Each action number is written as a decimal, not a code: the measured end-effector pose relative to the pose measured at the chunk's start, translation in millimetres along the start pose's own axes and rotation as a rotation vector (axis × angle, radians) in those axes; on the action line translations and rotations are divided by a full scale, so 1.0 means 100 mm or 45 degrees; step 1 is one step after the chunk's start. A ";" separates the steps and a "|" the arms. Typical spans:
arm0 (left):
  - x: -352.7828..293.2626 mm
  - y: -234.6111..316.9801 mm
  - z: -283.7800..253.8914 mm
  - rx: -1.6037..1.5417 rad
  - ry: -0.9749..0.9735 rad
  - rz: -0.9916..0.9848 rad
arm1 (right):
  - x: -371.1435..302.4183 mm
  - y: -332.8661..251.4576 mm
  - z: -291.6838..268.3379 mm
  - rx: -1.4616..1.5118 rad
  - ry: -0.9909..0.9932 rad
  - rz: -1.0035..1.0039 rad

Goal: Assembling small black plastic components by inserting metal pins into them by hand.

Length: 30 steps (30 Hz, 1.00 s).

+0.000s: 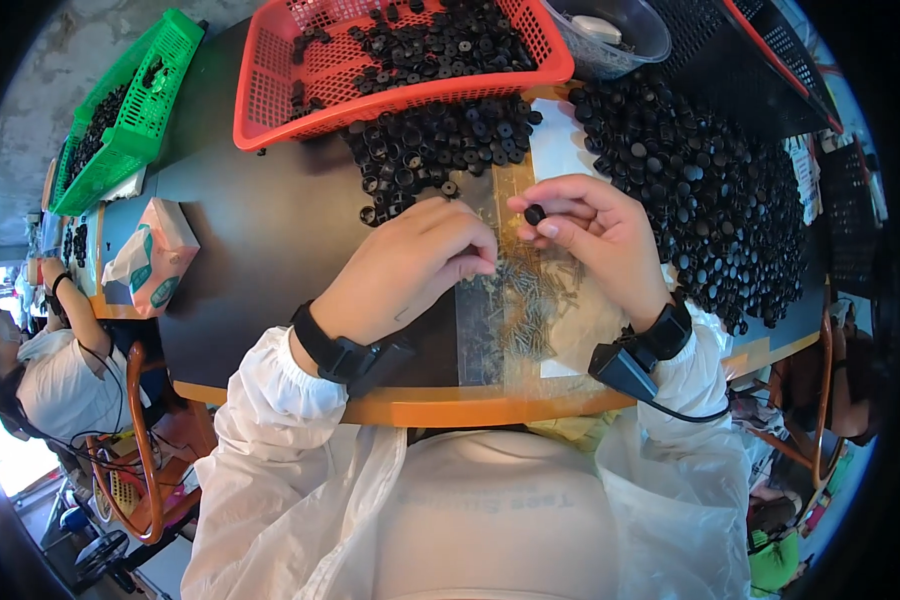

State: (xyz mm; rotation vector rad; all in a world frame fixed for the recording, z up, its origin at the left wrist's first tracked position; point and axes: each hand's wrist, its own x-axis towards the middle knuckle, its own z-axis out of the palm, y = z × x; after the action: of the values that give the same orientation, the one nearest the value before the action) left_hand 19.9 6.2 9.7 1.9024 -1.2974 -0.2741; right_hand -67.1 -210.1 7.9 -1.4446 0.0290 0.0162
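My right hand (605, 235) pinches a small round black knob (535, 214) between thumb and fingertips, above the taped strip of the table. Just to its left, my left hand (415, 260) is closed, thumb pressed against the curled fingers. Anything in that pinch is too small or hidden to make out. Below both hands lies a loose pile of thin metal screws (530, 315). Beyond my left hand, black ring-shaped parts (420, 150) are heaped against the basket. A large mound of black caps (710, 190) spreads to the right of my right hand.
A red plastic basket (320, 115) of black parts stands at the far side, beside a clear tub (630, 55) and black crates (740, 75). Leftward are a tissue box (165, 258), a green basket (150, 125) and a seated person (65, 370). Another person sits at the right edge.
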 end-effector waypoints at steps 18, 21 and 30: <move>-0.02 0.13 0.18 -0.580 0.471 -0.084 | -0.07 -0.04 0.05 0.334 -0.112 0.172; -0.02 0.11 0.20 -0.558 0.488 -0.089 | -0.07 -0.06 0.12 0.301 -0.101 0.271; 0.01 0.15 0.19 -0.311 0.571 0.003 | -0.11 0.07 0.14 0.327 -0.169 0.232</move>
State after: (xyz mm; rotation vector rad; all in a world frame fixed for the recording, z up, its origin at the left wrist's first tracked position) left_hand -0.9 -6.3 8.6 1.6342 -0.9197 0.0010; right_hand -78.7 -195.0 3.4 -1.1774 0.0519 0.2498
